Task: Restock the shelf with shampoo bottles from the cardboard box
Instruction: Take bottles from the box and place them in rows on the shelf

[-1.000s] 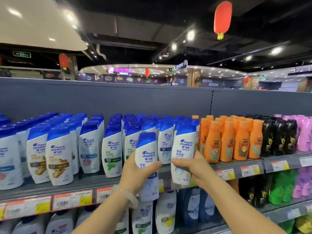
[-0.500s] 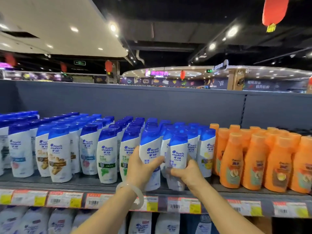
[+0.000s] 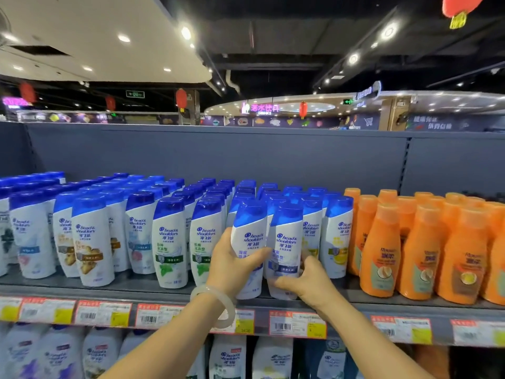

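Two hands up, one bottle in each. Your left hand (image 3: pixel 232 265) wraps a white shampoo bottle with blue cap (image 3: pixel 250 242): thumb across the front label, fingers curled behind its left side, bottle rising upright above the grip. Your right hand (image 3: pixel 303 283) grips the second shampoo bottle (image 3: pixel 285 242) low down, thumb pointing left under the label, fingers curled round its right edge; most of the bottle stands above the fingers. The two bottles are touching or nearly so, side by side, bases at the front lip of the grey shelf (image 3: pixel 169 292), just in front of the rows of matching blue-capped bottles (image 3: pixel 169 236). One pale bangle (image 3: pixel 218 305) on your left wrist. Front row left of your fingers: about seven blue-capped bottles, count unsure at the blurred edge. Right of your fingers: two more blue-capped fronts, then orange bottles (image 3: pixel 379 258), roughly four in front. Price tags (image 3: pixel 297 324) run along the edge below your wrists.
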The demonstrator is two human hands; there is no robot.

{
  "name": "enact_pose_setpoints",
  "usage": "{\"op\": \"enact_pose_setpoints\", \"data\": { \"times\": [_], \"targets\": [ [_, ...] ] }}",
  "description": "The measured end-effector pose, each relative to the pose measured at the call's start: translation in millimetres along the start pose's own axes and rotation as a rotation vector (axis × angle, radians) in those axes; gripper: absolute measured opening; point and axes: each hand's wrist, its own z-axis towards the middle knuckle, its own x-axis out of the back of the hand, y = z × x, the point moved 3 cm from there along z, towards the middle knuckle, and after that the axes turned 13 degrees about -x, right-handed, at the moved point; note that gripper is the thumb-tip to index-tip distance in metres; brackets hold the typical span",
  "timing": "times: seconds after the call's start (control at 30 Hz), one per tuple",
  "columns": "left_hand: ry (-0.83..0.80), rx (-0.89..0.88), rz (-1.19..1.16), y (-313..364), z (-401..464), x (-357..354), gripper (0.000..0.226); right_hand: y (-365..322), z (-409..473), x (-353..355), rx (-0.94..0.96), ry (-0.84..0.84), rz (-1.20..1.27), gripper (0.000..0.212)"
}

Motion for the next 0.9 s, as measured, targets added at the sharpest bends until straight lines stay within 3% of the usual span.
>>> {"op": "enact_pose_setpoints", "data": {
  "times": [0.17,0.53,0.9],
  "targets": [
    [-0.046,-0.037,0.013,4.7,0.8,6.4,0.041,1.0,-3.8,0.4,0.010,0.060,-0.043,0.057],
    [0.012,-0.031,0.013,-4.8,6.5,4.2,0.041,3.0,-5.6,-1.3,0.026,0.070,-0.031,0.055],
    [-0.030,0.090,0.045,-18.0,4.6,6.6,0.051,3.8,-6.2,-1.8,0.023,0.061,-0.014,0.051]
  ]
}}
